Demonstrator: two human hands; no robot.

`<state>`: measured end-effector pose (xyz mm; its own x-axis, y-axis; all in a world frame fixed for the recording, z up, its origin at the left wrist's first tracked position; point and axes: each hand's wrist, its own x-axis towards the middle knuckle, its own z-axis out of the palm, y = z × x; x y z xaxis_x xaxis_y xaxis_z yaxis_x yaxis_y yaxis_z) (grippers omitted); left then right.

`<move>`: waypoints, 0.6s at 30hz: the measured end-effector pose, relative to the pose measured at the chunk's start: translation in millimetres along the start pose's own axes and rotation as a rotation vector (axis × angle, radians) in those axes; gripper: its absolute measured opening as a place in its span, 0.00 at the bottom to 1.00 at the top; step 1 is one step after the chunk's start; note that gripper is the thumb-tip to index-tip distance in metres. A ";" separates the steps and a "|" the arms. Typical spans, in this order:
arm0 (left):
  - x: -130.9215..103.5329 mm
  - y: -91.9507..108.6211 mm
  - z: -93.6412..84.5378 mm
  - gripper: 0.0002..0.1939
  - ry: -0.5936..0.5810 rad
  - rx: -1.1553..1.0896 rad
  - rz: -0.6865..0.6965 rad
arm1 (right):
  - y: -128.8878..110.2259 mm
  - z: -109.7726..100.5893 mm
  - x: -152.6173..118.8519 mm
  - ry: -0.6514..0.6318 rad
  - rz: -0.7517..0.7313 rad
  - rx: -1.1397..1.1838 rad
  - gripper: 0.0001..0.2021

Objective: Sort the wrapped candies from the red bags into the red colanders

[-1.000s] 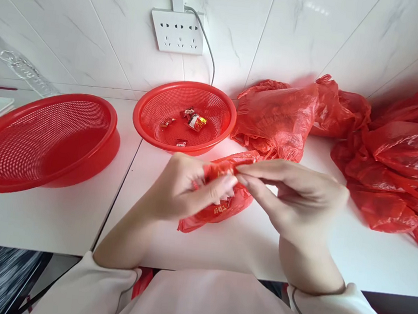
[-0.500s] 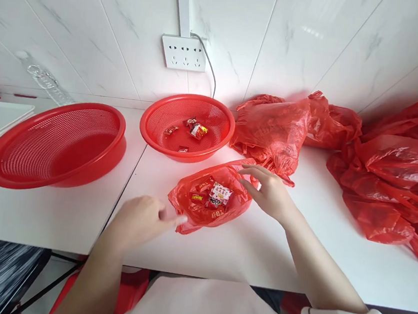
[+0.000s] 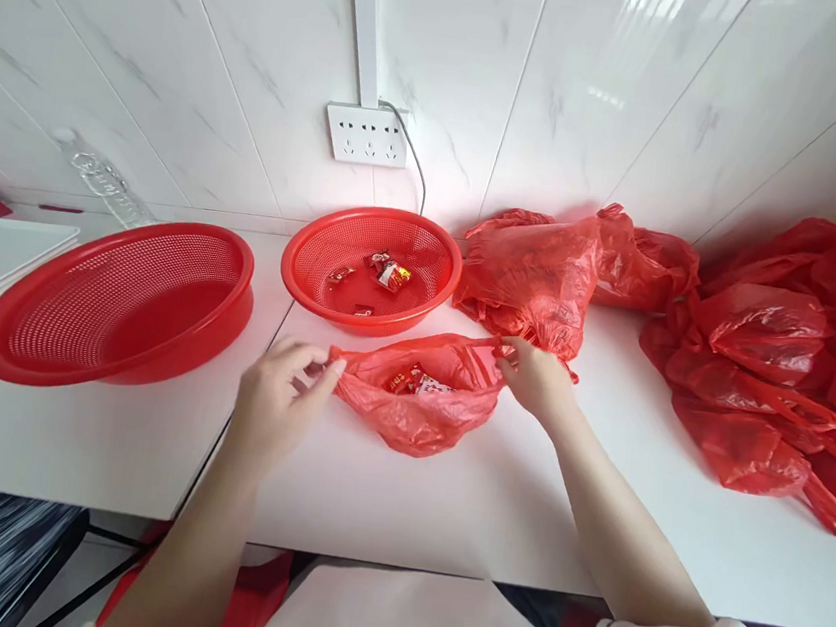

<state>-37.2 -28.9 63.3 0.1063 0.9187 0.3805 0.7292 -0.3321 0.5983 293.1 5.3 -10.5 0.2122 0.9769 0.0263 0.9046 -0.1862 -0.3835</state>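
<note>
A red plastic bag (image 3: 420, 430) sits on the white table in front of me, its mouth stretched wide. Inside it lie several wrapped snacks (image 3: 417, 382), partly hidden by the bag's front side. My left hand (image 3: 285, 389) pinches the bag's left corner between thumb and fingers. On the opposite corner, my right hand (image 3: 532, 372) is closed on the bag's edge. Just behind the bag stands a round red basket (image 3: 300, 285) with a few small wrapped snacks (image 3: 393, 275) at its bottom.
A larger red basket (image 3: 241, 278) stands tilted at the left, near a white tray (image 3: 20, 233) and a clear plastic bottle (image 3: 112, 183). Filled red bags (image 3: 533, 266) lie by the wall, with more red bags (image 3: 763, 393) heaped at right. A power socket (image 3: 367, 135) is on the wall.
Both hands have taken hold of the bag's opposite corners and raised its rim, so the front side now covers part of the snacks. The view has tilted up slightly.
</note>
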 end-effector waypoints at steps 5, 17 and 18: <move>36.8 23.4 -28.6 0.04 0.204 -0.232 0.135 | -11.8 -72.4 7.7 0.484 -0.022 0.258 0.12; 93.9 55.8 -6.2 0.29 -0.092 -0.679 0.205 | -99.7 -108.8 -13.4 0.788 -0.649 0.971 0.08; 91.1 58.0 0.1 0.31 -0.163 -0.668 0.221 | -103.6 -106.6 -16.6 0.653 -0.729 0.948 0.07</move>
<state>14.8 35.6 132.6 0.3407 0.8180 0.4635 0.1154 -0.5257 0.8428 235.3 -2.8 127.1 0.1731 0.5449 0.8204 0.3428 0.7476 -0.5689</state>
